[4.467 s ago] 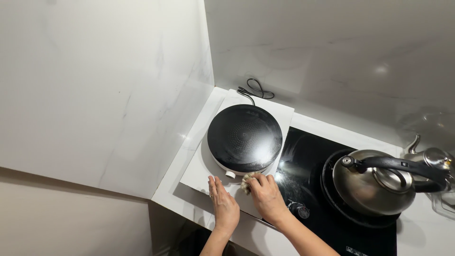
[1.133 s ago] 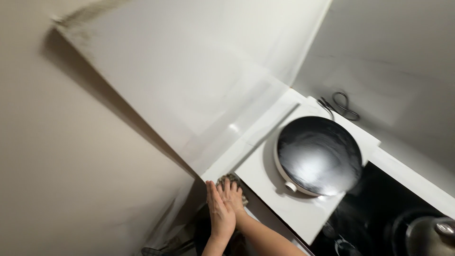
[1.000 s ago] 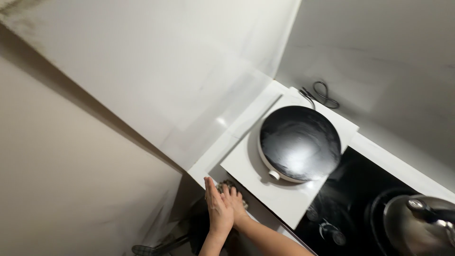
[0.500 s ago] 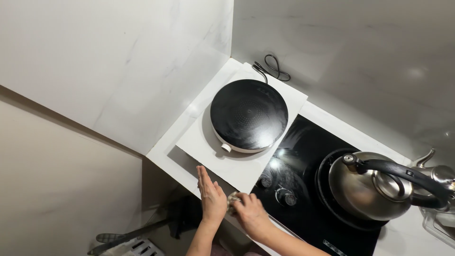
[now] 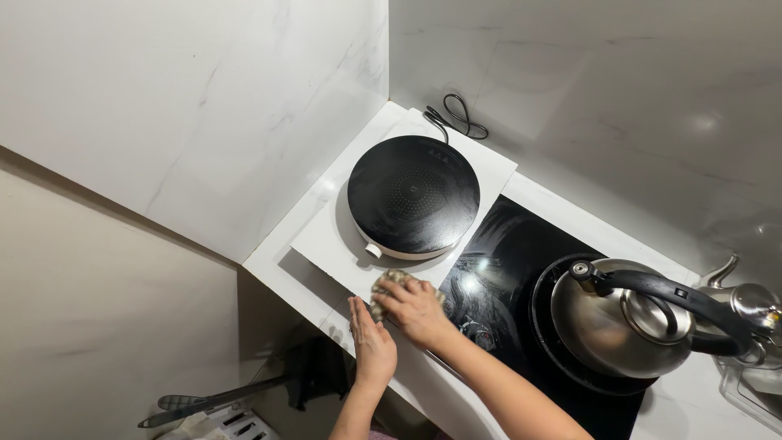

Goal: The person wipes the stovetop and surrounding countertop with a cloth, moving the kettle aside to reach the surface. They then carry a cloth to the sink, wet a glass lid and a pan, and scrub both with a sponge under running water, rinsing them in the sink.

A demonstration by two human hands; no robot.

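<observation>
My right hand [image 5: 415, 310] presses a crumpled grey-beige cloth [image 5: 388, 283] against the front edge of a white board [image 5: 326, 240] that carries a round portable hob with a black top [image 5: 414, 195]. My left hand [image 5: 371, 346] lies flat with fingers together on the white counter's front edge [image 5: 277, 273], just left of and below the right hand. The cloth is mostly hidden under my right fingers.
A black glass cooktop [image 5: 521, 261] lies to the right, with a steel kettle [image 5: 627, 318] on its burner. A second steel pot [image 5: 753, 305] stands at the far right. A coiled black cable [image 5: 460, 114] lies in the corner. White marble walls enclose the counter.
The view swung left toward the wall and back. My right hand with the cloth went from the board's front to the counter's left corner, along the front edge, and back up to the board.
</observation>
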